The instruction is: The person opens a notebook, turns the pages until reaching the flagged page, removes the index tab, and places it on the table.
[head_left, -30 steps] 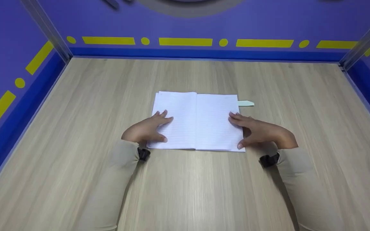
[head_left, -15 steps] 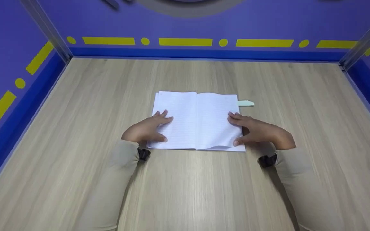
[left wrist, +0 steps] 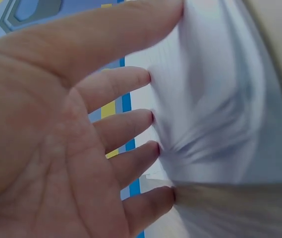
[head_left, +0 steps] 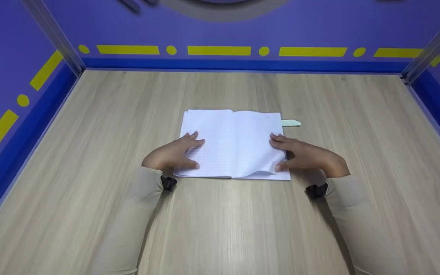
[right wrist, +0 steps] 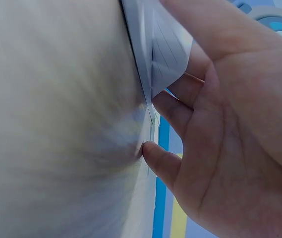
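Observation:
An open notebook (head_left: 214,145) with white ruled pages lies flat on the wooden table in the head view. On its left page rests my left hand (head_left: 176,154), fingers spread and thumb apart. The left wrist view shows those fingertips (left wrist: 153,146) touching the paper, which creases around them. My right hand (head_left: 306,154) is at the outer edge of the right page (head_left: 256,141), with its thumb and fingers apart. That page's lower corner is buckled up by the thumb. In the right wrist view the raised page (right wrist: 168,54) bends up between thumb and fingers.
A pale green tab (head_left: 291,123) sticks out from the notebook's right edge. The wooden table (head_left: 220,225) extends around the notebook. Blue-purple panels (head_left: 220,34) with yellow marks stand at the back and both sides.
My right thumb has slid inward and slightly up across the right page. The page's lower corner has lifted and buckled, where it lay flat before. My left hand stays in place.

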Action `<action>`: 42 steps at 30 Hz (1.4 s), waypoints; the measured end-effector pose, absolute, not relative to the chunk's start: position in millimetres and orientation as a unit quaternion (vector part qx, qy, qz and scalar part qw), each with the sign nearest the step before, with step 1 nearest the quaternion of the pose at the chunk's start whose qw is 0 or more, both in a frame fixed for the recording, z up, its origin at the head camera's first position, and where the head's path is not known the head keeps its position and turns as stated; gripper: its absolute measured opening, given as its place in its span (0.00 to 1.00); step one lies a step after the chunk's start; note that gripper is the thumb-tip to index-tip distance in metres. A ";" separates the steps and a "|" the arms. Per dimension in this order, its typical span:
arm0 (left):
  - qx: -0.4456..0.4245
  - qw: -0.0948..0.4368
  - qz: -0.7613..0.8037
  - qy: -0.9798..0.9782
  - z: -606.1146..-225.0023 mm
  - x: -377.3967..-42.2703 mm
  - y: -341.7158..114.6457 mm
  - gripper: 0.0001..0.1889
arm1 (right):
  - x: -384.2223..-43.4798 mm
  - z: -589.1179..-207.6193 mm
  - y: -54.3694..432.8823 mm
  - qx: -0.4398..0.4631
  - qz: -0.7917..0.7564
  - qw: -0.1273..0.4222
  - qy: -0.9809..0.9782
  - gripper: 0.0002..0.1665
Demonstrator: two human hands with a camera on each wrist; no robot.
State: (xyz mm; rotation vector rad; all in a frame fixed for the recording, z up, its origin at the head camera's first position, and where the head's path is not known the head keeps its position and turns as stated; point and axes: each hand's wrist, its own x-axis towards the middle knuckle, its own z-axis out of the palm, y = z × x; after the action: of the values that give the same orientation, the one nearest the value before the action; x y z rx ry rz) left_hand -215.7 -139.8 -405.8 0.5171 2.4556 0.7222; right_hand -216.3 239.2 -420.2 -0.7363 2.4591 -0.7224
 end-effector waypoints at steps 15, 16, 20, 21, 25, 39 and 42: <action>0.235 0.114 0.282 0.923 -401.8 -214.0 -123.3 0.31 | -215.5 -418.9 238.6 -0.269 -0.267 0.234 0.895 0.51; 0.240 0.102 0.287 0.922 -401.1 -212.9 -120.7 0.31 | -215.7 -419.1 238.7 -0.269 -0.267 0.234 0.895 0.51; 0.267 0.052 0.312 0.910 -399.3 -206.8 -109.5 0.28 | -216.1 -420.4 239.0 -0.273 -0.270 0.229 0.895 0.51; 0.276 0.039 0.314 0.908 -399.0 -205.0 -106.6 0.28 | -216.2 -420.6 239.0 -0.273 -0.269 0.229 0.895 0.51; 0.316 -0.006 0.313 0.896 -398.5 -197.4 -93.9 0.26 | -216.6 -421.2 238.9 -0.275 -0.263 0.226 0.897 0.52; 0.408 0.001 0.256 0.877 -396.5 -184.1 -42.3 0.23 | -217.9 -422.1 237.3 -0.255 -0.247 0.232 0.906 0.53; 0.416 0.011 0.247 0.875 -396.8 -183.3 -33.0 0.23 | -218.3 -422.8 236.9 -0.259 -0.248 0.230 0.905 0.53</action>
State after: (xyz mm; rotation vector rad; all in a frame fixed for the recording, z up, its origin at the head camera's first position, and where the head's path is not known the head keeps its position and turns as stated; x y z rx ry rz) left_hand -183.3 -33.0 -396.8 1.2983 2.7307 0.7701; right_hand -218.3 236.9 -422.8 -0.7116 2.4901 -0.6836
